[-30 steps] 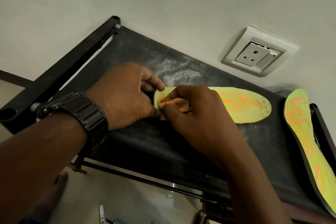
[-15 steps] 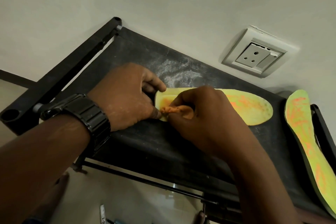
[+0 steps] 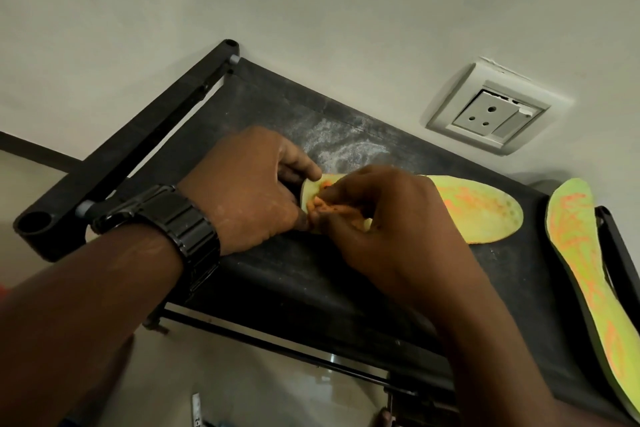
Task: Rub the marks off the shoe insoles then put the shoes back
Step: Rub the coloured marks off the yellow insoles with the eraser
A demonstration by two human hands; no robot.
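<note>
A yellow-green insole (image 3: 485,211) with orange marks lies flat on the black shelf (image 3: 263,114). My left hand (image 3: 249,191), a black watch on its wrist, pinches the insole's heel end and holds it down. My right hand (image 3: 388,229) pinches a small orange-stained wad (image 3: 329,208) and presses it on the heel area. Much of the insole's middle is hidden under my right hand. A second marked insole (image 3: 585,274) lies at the shelf's right end, overhanging toward me.
A white wall socket (image 3: 491,114) sits on the wall just above the shelf. White dust (image 3: 346,142) covers the shelf behind my hands. The rack's black corner post (image 3: 34,225) is at the left. Below, the floor shows a small white object (image 3: 197,412).
My right hand has slid the wad back and forth a little over the heel end. The left hand stays in place on the insole.
</note>
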